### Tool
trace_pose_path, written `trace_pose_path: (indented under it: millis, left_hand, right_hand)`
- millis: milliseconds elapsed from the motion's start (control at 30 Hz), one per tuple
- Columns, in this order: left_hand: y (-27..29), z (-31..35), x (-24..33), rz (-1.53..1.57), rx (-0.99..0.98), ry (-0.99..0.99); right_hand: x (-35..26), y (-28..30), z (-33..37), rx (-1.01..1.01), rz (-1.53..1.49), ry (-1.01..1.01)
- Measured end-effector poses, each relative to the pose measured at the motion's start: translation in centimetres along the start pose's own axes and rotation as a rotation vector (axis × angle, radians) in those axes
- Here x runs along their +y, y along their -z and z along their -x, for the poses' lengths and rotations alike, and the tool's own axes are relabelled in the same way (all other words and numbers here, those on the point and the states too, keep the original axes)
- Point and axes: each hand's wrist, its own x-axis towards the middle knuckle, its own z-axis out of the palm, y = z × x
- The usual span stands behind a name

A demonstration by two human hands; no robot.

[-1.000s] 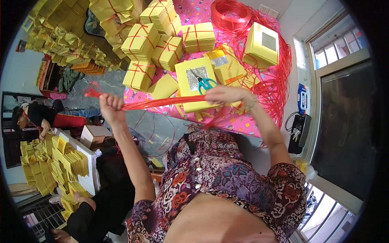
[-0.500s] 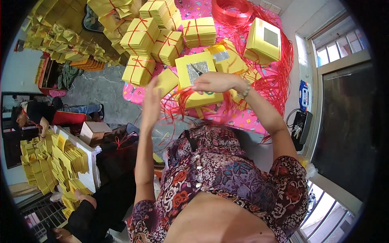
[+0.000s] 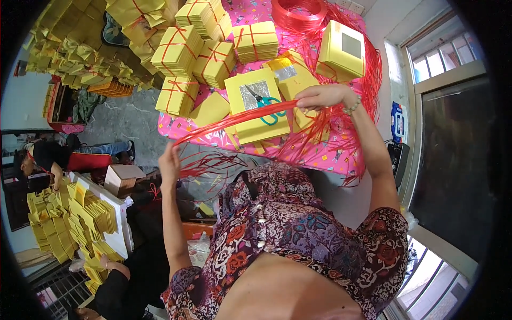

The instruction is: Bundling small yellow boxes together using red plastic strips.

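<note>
A bundle of thin red plastic strips [image 3: 237, 118] stretches between my two hands above the table. My left hand [image 3: 170, 161] is closed around its left end, out past the table edge, with loose ends dangling below. My right hand [image 3: 322, 97] grips the other end, and more strips trail down from it to the right. Beneath the bundle is a stack of yellow paper [image 3: 233, 88] with a silver square on top. Scissors [image 3: 271, 109] with teal handles lie on that stack, partly covered by the strips.
Tied yellow paper bundles [image 3: 178, 49] pile up at the back left of the pink table cover [image 3: 336, 160]. A red strip coil [image 3: 300, 13] and another yellow stack [image 3: 341, 53] sit at the back right. Two people work at the left beside yellow paper piles [image 3: 90, 210]. A window stands right.
My left hand has moved left and down, and my right hand slightly right and up. The red strips are now drawn out between them, and the scissors' handles have come into sight.
</note>
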Motion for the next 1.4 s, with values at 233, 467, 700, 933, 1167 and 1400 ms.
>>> trace_pose_path:
  millis: [233,467,700,933,1167,1400]
  left_hand:
    - [-1.6,1.2,-2.0,-0.460,0.004,-0.178]
    - [-6.1,-4.7,15.7,0.114,-0.132,-0.555]
    - [-6.8,-3.1,10.7,-0.060,-0.248,-0.324]
    - [-3.5,-0.3,3.7,-0.118,-0.071,-0.153]
    - [-1.6,0.7,0.3,-0.075,0.074,-0.082]
    - [-3.4,-1.2,5.2,-0.255,-0.061,-0.253]
  right_hand:
    - [-1.9,-1.6,-2.4,0.155,0.382,0.094]
    - [-7.4,-4.5,-8.1,0.113,0.565,0.296]
    - [-3.4,-3.3,-5.7,0.060,0.455,0.214]
    - [-0.5,-3.4,-1.5,0.129,0.437,0.062]
    - [-0.7,-3.1,-0.5,0.160,0.474,0.050]
    - [-6.2,-4.5,-1.5,0.232,0.765,-0.098]
